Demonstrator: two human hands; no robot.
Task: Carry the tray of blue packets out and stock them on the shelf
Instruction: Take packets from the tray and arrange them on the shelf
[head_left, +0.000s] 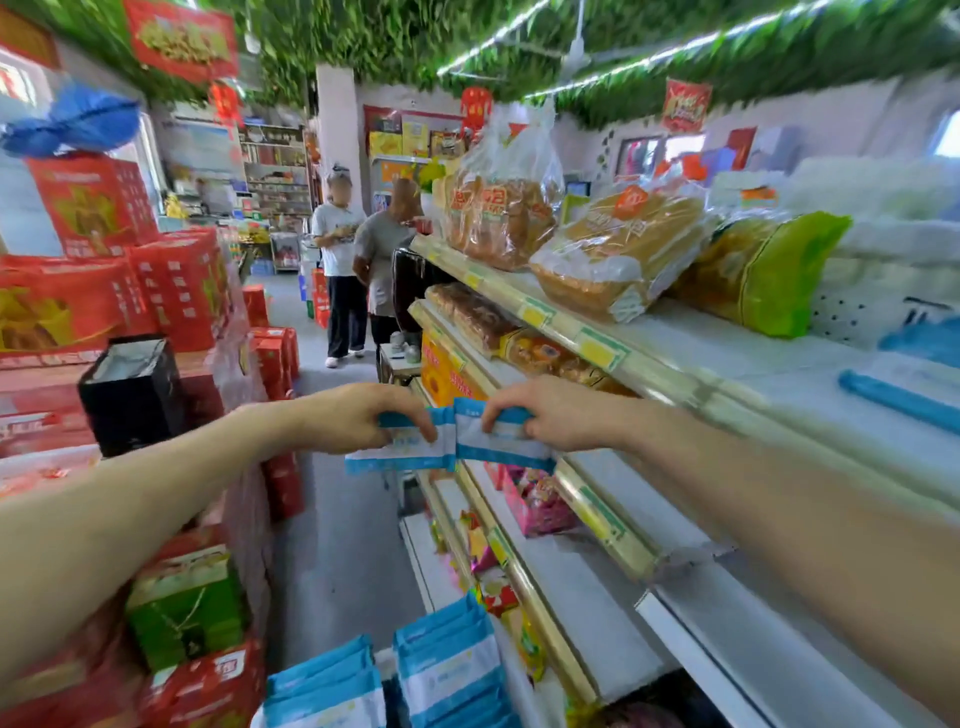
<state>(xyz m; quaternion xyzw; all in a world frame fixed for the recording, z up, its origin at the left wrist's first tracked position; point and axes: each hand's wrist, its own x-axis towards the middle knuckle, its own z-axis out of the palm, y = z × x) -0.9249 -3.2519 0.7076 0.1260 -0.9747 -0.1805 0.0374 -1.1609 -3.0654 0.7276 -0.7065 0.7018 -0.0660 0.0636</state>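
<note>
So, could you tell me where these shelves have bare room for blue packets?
The top shelf is bare this side of the bread bags, up to the blue strip. The board beside the right hand is also bare. Farther along, cakes crowd it; pink snack bags crowd part of the level below.

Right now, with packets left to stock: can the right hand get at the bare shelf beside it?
Probably yes. The right hand, gripping a packet, is at the edge of the shelf, and the bare stretch beside it has nothing in the way.
</note>
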